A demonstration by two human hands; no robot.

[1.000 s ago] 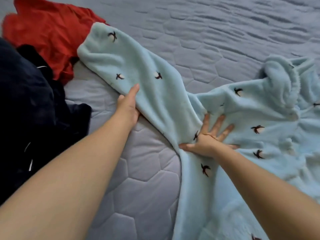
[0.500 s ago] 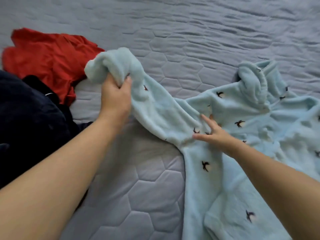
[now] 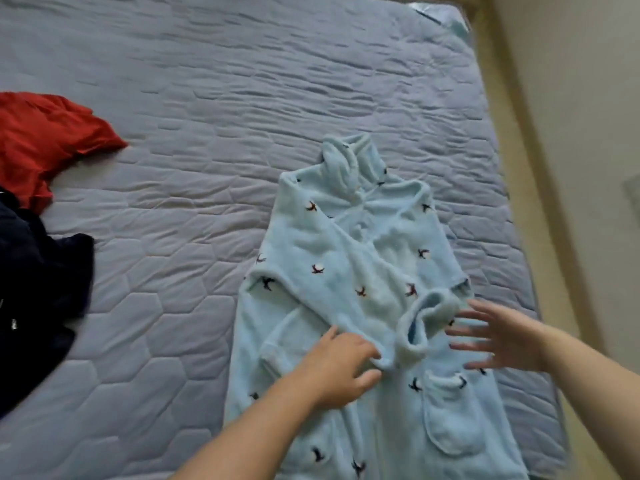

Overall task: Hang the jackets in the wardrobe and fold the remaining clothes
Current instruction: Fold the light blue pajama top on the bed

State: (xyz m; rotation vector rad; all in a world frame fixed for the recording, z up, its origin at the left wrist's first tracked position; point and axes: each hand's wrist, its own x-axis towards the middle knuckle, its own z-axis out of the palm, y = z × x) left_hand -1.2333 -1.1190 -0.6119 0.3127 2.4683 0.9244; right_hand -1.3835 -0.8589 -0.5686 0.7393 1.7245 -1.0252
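A light blue fleece garment [image 3: 349, 258] with small dark bird prints lies spread on the bed, collar away from me. Its left sleeve is folded across the chest, the cuff [image 3: 420, 323] ending near the right side. My left hand [image 3: 337, 363] grips the sleeve just behind the cuff. My right hand [image 3: 498, 336] hovers with fingers spread just right of the cuff, blurred by motion. A patch pocket [image 3: 450, 414] shows on the lower right of the garment.
A red garment [image 3: 45, 140] lies crumpled at the left edge of the grey quilted mattress [image 3: 214, 98]. A dark navy garment [image 3: 38, 292] is piled below it. The bed's right edge meets a beige frame and wall [image 3: 568, 133].
My left hand carried the sleeve from the left across the garment's chest. My right hand lifted off the shoulder area and moved right. The view shifted right.
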